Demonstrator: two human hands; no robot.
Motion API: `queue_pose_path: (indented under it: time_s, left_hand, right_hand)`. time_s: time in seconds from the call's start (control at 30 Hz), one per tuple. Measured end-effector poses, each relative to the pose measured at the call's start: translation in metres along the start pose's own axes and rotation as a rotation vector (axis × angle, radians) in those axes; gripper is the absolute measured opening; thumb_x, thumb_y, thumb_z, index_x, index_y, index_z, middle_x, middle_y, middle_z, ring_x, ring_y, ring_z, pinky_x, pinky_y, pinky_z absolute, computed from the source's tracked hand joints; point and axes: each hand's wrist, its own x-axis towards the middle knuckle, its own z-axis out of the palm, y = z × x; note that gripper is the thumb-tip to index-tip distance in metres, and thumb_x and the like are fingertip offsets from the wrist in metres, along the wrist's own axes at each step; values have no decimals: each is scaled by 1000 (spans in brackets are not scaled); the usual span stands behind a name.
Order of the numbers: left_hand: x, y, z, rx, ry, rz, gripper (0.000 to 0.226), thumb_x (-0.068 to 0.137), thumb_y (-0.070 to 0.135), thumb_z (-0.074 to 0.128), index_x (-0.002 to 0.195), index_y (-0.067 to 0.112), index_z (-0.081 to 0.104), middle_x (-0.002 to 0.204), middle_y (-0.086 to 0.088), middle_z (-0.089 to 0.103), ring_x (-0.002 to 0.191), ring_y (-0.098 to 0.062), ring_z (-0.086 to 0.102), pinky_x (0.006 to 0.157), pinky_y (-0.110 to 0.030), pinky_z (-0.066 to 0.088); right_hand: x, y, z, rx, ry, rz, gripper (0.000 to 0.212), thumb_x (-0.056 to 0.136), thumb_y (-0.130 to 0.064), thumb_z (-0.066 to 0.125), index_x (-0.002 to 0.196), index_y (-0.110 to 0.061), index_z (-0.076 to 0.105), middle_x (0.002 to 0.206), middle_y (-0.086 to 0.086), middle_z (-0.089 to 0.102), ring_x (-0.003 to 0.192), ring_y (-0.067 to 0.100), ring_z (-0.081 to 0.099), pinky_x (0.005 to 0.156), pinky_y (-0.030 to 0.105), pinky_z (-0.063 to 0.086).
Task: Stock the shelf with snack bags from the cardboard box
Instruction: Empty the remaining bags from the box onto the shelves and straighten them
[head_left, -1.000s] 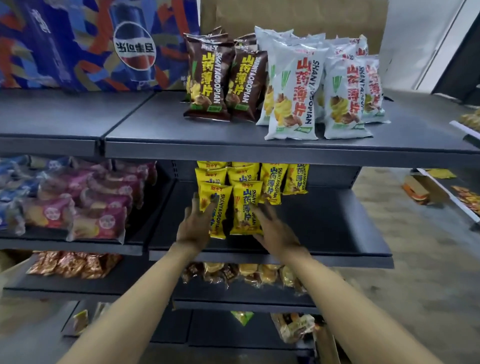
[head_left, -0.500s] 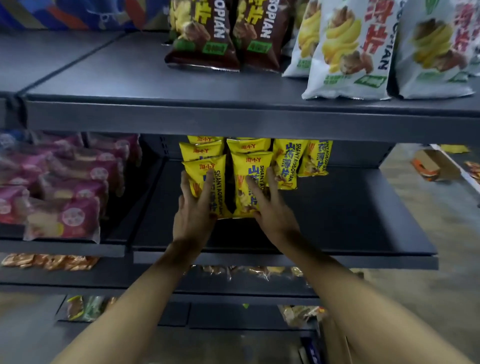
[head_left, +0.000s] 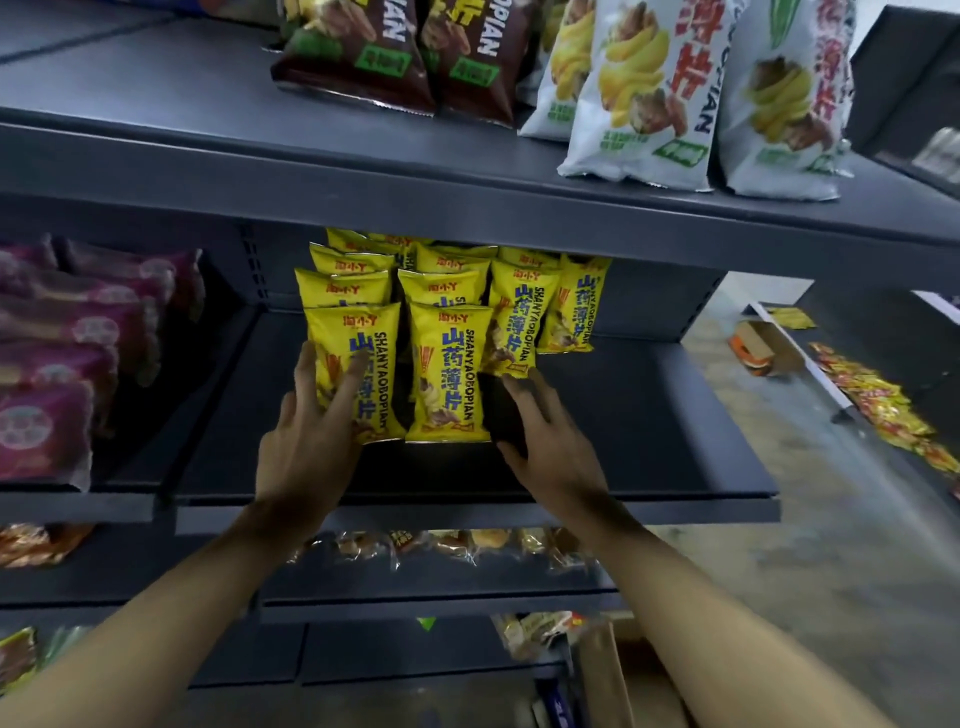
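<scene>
Head view shows the left hand (head_left: 306, 457) with fingers (head_left: 347, 384) spread flat against the front-left yellow snack bag (head_left: 358, 364); the right hand (head_left: 550, 441), fingers (head_left: 524, 392) spread and holding nothing, hovers just right of the neighbouring yellow bag (head_left: 449, 374) on the dark shelf (head_left: 649, 431).

Shop: shelving (head_left: 467, 208) of packaged snacks (head_left: 447, 374).

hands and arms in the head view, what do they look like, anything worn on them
Both forearms are bare from the bottom edge up to the wrists: no sleeves, gloves or watch show. The left hand and right hand carry no visible rings or markings; their fingers are uncovered.
</scene>
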Motion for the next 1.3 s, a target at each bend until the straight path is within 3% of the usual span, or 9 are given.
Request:
queue_pose_path:
  time_s: [0.13, 0.2, 0.43, 0.6, 0.73, 0.9, 1.1, 1.3]
  left_hand:
    - [-2, 5, 5, 162, 29, 106, 105, 65, 3, 76, 152, 28, 23, 160, -17, 3, 143, -43, 16, 98, -61, 36]
    - [-2, 16, 5, 213, 39, 202, 102, 59, 3, 77, 149, 22, 33, 159, -20, 10, 144, -43, 15, 103, -61, 30]
    - [28, 96, 17, 239, -25, 384, 84, 62, 21, 78, 139, 18, 45, 146, -20, 38, 133, -39, 38, 99, -53, 40]
    - [58, 171, 48, 147, -39, 362, 74, 60, 22, 75, 131, 16, 55, 130, -14, 54, 115, -35, 54, 92, -44, 47]
    - [81, 206, 69, 179, -76, 322, 71, 76, 28, 64, 143, 23, 38, 141, -9, 41, 130, -29, 40, 105, -43, 37]
    - [96, 211, 86, 174, -118, 107, 76, 82, 27, 64, 147, 25, 24, 155, -13, 11, 143, -34, 17, 110, -45, 35]
    - [84, 194, 94, 121, -207, 43, 72, 94, 32, 51, 154, 18, 12, 160, -10, -14, 146, -35, 12, 112, -45, 30]
    - [82, 198, 109, 112, -166, -10, 75, 98, 49, 38, 155, 11, 7, 158, -13, -23, 147, -36, 8, 115, -42, 22]
  right_hand:
    - [5, 22, -12, -101, 4, 127, 77, 88, -11, 60, 152, -28, 21, 160, 9, 12, 135, 35, 33, 99, 46, 43]
    - [11, 34, -18, -90, 0, 171, 71, 87, -11, 59, 149, -24, 26, 158, 11, 15, 132, 37, 35, 98, 48, 45]
    - [51, 80, -31, 25, 69, 171, 68, 87, -18, 65, 146, -27, 32, 146, 10, 30, 127, 37, 40, 90, 47, 49]
    - [75, 110, -20, 90, 48, 195, 71, 86, -19, 67, 147, -27, 30, 144, 13, 30, 124, 42, 43, 93, 46, 48]
    - [96, 129, -3, 182, 34, 216, 77, 88, -23, 65, 152, -34, 22, 146, 14, 27, 125, 45, 43, 96, 47, 45]
    - [114, 136, 11, 235, 60, 230, 84, 90, -27, 62, 153, -41, 9, 157, 15, 13, 130, 45, 39, 99, 49, 42]
    - [131, 129, 15, 246, 125, 160, 99, 86, 1, 59, 150, -47, 1, 158, 17, 10, 124, 49, 46, 91, 49, 47]
    - [134, 135, 8, 191, 146, 138, 84, 85, 11, 43, 150, -38, 20, 132, 15, 36, 104, 45, 53, 86, 46, 47]
